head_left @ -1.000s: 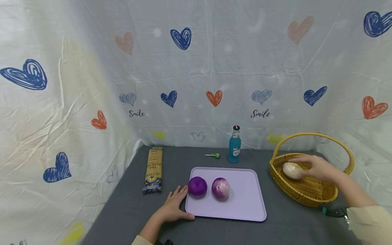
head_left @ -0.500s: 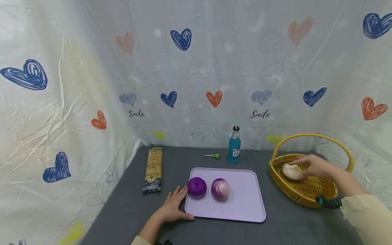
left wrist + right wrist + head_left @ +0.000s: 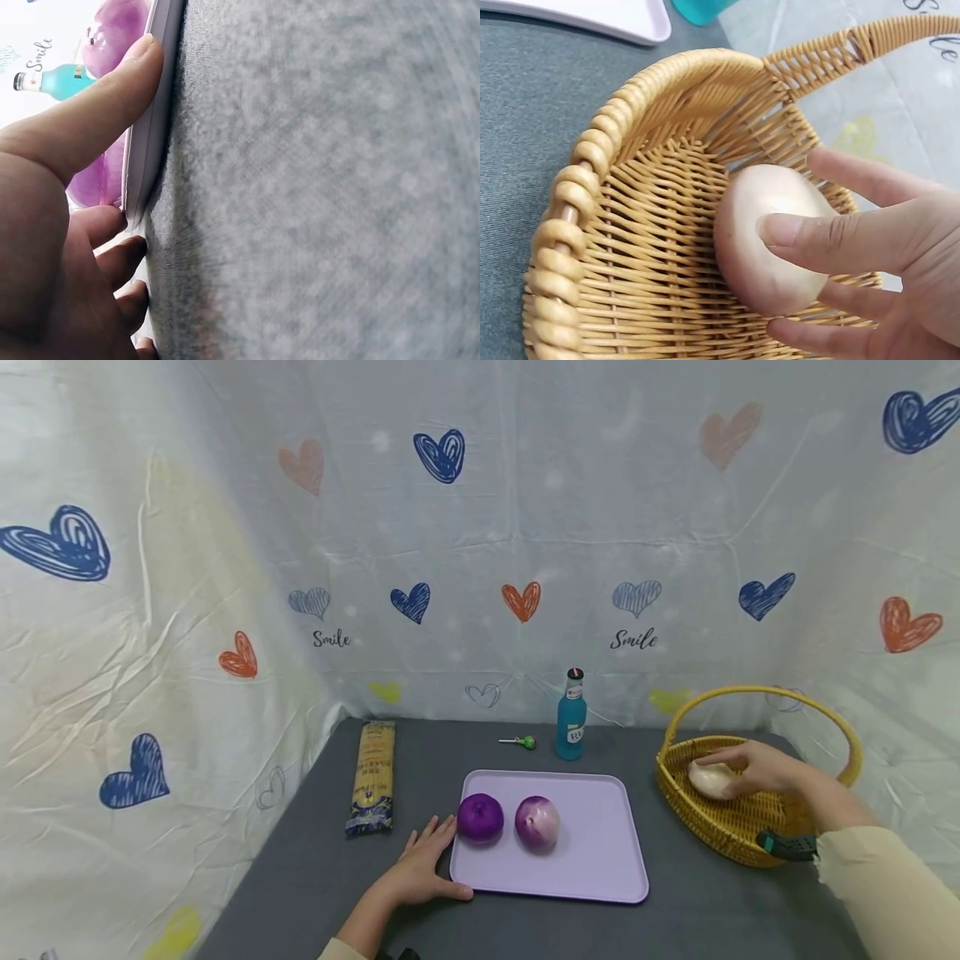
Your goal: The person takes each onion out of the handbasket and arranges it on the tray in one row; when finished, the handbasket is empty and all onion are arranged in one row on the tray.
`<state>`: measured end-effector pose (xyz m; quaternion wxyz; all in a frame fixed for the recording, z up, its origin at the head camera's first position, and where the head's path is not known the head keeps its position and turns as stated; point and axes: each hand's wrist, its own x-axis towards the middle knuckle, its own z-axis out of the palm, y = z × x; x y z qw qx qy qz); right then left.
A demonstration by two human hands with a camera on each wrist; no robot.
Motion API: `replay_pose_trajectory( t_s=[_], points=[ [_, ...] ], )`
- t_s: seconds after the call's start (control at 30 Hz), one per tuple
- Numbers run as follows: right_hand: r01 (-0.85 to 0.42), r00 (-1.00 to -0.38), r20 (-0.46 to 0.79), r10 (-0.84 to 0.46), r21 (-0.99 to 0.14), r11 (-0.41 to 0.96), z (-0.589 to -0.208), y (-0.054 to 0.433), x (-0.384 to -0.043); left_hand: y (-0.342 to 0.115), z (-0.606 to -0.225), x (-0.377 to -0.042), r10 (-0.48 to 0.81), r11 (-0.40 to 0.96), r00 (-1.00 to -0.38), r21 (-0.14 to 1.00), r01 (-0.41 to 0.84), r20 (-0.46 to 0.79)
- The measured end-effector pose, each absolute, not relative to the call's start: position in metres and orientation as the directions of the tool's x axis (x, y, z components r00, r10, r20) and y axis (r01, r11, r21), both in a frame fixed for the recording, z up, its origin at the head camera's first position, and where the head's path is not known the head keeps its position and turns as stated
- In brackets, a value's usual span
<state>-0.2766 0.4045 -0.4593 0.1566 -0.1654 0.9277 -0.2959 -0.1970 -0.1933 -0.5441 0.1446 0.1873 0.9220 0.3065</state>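
Observation:
My right hand (image 3: 768,772) is inside a yellow wicker basket (image 3: 742,842). Its thumb and fingers hold a pale cream, smooth oval piece (image 3: 769,240), onion-like in shape, low over the woven bottom; whether it touches the weave I cannot tell. At the left side of a lilac tray (image 3: 592,860), my left hand (image 3: 422,872) lies with fingers spread. In the left wrist view its thumb (image 3: 112,105) touches the tray's edge. Two round onion-like vegetables are on the tray: a deep purple one (image 3: 480,818) and a purple-and-white one (image 3: 537,823).
A packet of noodles (image 3: 371,777) lies at the left on the grey tabletop. Behind the tray are a lollipop (image 3: 525,742) with a green head and an upright blue bottle (image 3: 572,718). The basket's handle (image 3: 757,692) arches upward. A heart-printed curtain borders the table.
My right forearm has swung left and inward, while the hand stays in the basket on the cream piece, which has shifted slightly. The left hand stays by the tray.

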Motion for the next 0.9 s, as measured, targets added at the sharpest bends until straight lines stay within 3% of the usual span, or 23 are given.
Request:
replay_pose_trajectory(
  t_s=[0.4,0.9],
  points=[
    [-0.18,-0.915,-0.186,-0.358,-0.606,0.775,-0.471,0.404,-0.28,-0.193,-0.545,-0.198,0.43,0.749,-0.889,0.612,0.253,-0.159],
    [-0.232,-0.927,-0.114,-0.358,-0.574,0.785,-0.474,0.405,-0.277,-0.193,-0.542,-0.199,0.434,0.744,-0.886,0.62,0.248,-0.166]
  ],
)
